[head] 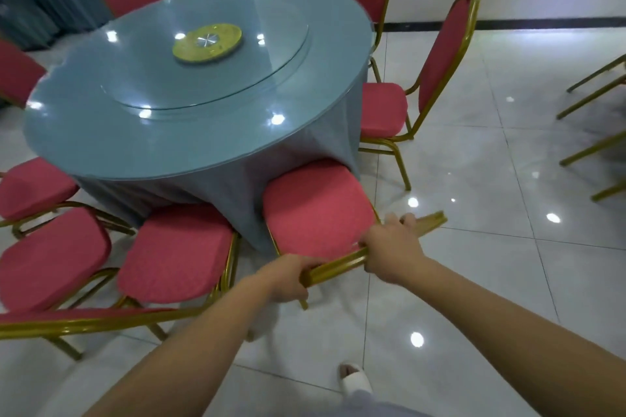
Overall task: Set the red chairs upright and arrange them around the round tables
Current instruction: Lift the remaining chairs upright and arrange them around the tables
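Observation:
A red chair [318, 206] with a gold frame stands upright at the near side of the round table [189, 132], its seat partly under the blue cloth. Both my hands hold the gold top rail of its back. My left hand [288, 278] grips the rail's left end and my right hand [389, 244] grips it further right. Several other red chairs stand around the table, among them one [437, 68] at the right and one [176, 254] to the left of the held chair.
A glass turntable with a gold hub [207, 42] sits on the table. Gold chair legs [596, 112] show at the right edge. My white shoe [354, 379] is on the glossy tiled floor. A white wall with a dark skirting runs behind.

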A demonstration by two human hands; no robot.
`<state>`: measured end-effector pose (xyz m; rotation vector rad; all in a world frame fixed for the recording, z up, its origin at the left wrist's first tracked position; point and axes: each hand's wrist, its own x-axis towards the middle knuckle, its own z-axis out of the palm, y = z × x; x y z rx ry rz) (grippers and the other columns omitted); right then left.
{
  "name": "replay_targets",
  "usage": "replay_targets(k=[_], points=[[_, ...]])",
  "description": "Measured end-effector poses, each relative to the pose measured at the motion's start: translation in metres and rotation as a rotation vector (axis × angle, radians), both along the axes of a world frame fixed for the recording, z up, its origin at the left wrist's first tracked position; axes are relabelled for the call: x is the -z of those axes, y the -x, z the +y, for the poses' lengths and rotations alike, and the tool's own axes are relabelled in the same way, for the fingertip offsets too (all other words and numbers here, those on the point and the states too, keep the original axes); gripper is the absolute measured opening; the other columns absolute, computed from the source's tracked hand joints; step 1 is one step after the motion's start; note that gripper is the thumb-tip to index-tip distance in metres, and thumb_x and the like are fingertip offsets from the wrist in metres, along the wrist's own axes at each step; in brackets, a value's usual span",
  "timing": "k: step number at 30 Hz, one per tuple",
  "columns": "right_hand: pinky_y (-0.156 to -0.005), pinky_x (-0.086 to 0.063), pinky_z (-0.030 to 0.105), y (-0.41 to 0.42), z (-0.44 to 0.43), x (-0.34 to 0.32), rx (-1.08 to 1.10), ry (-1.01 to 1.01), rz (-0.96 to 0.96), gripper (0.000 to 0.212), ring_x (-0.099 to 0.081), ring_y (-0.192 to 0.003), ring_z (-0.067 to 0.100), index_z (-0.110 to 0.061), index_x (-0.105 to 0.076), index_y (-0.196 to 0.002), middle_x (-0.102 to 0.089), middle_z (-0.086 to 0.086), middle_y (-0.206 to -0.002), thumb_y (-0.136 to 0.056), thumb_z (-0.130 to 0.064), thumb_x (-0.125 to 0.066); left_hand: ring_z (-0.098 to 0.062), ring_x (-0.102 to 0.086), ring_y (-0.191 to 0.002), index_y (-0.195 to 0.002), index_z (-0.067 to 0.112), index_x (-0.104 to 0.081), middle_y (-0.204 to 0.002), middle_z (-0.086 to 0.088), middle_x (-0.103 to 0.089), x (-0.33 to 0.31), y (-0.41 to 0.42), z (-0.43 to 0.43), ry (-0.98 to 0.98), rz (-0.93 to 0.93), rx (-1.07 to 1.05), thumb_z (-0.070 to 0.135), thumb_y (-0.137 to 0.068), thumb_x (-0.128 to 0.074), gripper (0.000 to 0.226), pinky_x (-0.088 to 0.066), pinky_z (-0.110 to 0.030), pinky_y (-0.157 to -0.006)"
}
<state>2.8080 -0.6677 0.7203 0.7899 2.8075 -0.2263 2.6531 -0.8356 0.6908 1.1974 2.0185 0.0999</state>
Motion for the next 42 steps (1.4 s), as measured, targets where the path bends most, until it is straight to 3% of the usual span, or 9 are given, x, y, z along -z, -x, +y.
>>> replay_targets(k=[4, 11, 14, 17, 23, 29, 34, 37, 42], points=[[-0.075, -0.014, 0.037, -0.054, -0.002, 0.006, 0.032, 0.037, 0.088, 0.012, -0.038, -0.093, 0.014, -0.037, -0.065, -0.088, -0.058, -0.016, -0.088, -0.079, -0.031, -0.061, -0.019, -0.057, -0.111, -0.148, 0.044, -0.036, -0.127, 0.003, -0.059, 0.009, -0.042, -0.004, -0.004, 0.01, 0.095, 0.019, -0.078, -0.066, 0.08, -0.049, -0.032, -0.09], [-0.111, -0.013, 0.041, -0.094, 0.007, 0.004, 0.179, 0.037, 0.144, 0.034, -0.039, -0.124, 0.014, -0.046, -0.058, -0.119, -0.056, -0.019, -0.12, -0.087, -0.038, -0.062, -0.016, -0.057, -0.106, -0.146, 0.044, -0.035, -0.124, 0.006, -0.06, 0.016, -0.075, 0.022, -0.079, -0.063, 0.11, 0.022, -0.077, -0.067, 0.079, -0.047, -0.031, -0.083], [-0.117, -0.005, 0.054, -0.103, -0.002, 0.015, 0.283, 0.159, 0.288, 0.076, -0.001, -0.152, 0.019, -0.049, -0.026, -0.148, -0.014, -0.003, -0.162, -0.083, -0.054, -0.065, -0.01, -0.057, -0.091, -0.142, 0.05, -0.033, -0.11, 0.012, -0.059, 0.021, -0.073, 0.035, -0.091, -0.107, 0.03, 0.021, -0.077, -0.07, 0.08, -0.043, -0.023, -0.072], [-0.116, -0.017, 0.051, -0.094, -0.01, 0.018, 0.635, 0.541, 0.634, 0.112, 0.006, -0.151, 0.014, -0.055, 0.005, -0.149, 0.019, -0.021, -0.16, -0.07, -0.066, -0.074, 0.001, -0.056, -0.079, -0.139, 0.056, -0.029, -0.105, 0.017, -0.055, 0.025, -0.072, 0.044, -0.069, -0.13, 0.022, 0.023, -0.079, -0.072, 0.081, -0.04, -0.015, -0.061], [-0.077, -0.057, 0.022, -0.037, 0.008, 0.027, 1.004, 0.692, 1.044, 0.116, -0.034, -0.137, 0.018, -0.062, 0.001, -0.146, 0.02, -0.028, -0.157, -0.08, -0.011, -0.079, -0.013, -0.054, -0.082, -0.139, 0.05, -0.034, -0.098, 0.013, -0.055, 0.03, -0.072, 0.061, -0.131, -0.09, 0.06, 0.024, -0.076, -0.069, 0.077, -0.037, -0.023, -0.061], [-0.046, -0.044, 0.005, -0.004, 0.061, 0.039, 0.915, 0.623, 0.971, 0.101, -0.047, -0.09, -0.029, -0.057, -0.022, -0.145, 0.021, -0.021, -0.158, -0.08, 0.005, -0.068, -0.014, -0.053, -0.077, -0.141, 0.045, -0.041, -0.087, 0.012, -0.052, 0.026, -0.049, 0.107, -0.137, -0.104, -0.005, 0.016, -0.08, -0.066, 0.072, -0.04, -0.026, -0.061], [-0.053, -0.044, 0.005, 0.035, 0.107, 0.034, 0.847, 0.648, 0.877, 0.09, -0.057, -0.093, 0.0, -0.046, -0.021, -0.15, 0.032, -0.014, -0.156, -0.085, -0.006, -0.069, -0.02, -0.058, -0.084, -0.135, 0.034, -0.053, -0.085, 0.012, -0.056, 0.015, -0.015, 0.144, -0.149, -0.156, -0.112, 0.006, -0.082, -0.062, 0.061, -0.047, -0.031, -0.067], [-0.091, -0.052, 0.03, 0.063, 0.132, 0.032, 0.784, 0.68, 0.746, 0.089, -0.033, -0.14, 0.031, -0.046, -0.019, -0.151, 0.038, -0.013, -0.153, -0.086, -0.019, -0.072, -0.026, -0.061, -0.102, -0.14, 0.032, -0.05, -0.107, -0.002, -0.064, 0.012, 0.003, 0.151, -0.225, -0.13, -0.214, 0.003, -0.085, -0.06, 0.063, -0.051, -0.037, -0.085], [-0.106, -0.046, 0.052, 0.094, 0.168, 0.036, 0.738, 0.652, 0.585, 0.088, -0.028, -0.144, 0.041, -0.045, -0.016, -0.152, 0.038, -0.002, -0.155, -0.087, -0.031, -0.073, -0.023, -0.056, -0.112, -0.152, 0.037, -0.027, -0.128, -0.004, -0.054, 0.01, 0.023, 0.135, -0.215, -0.072, -0.226, 0.013, -0.083, -0.071, 0.085, -0.051, -0.039, -0.094]])
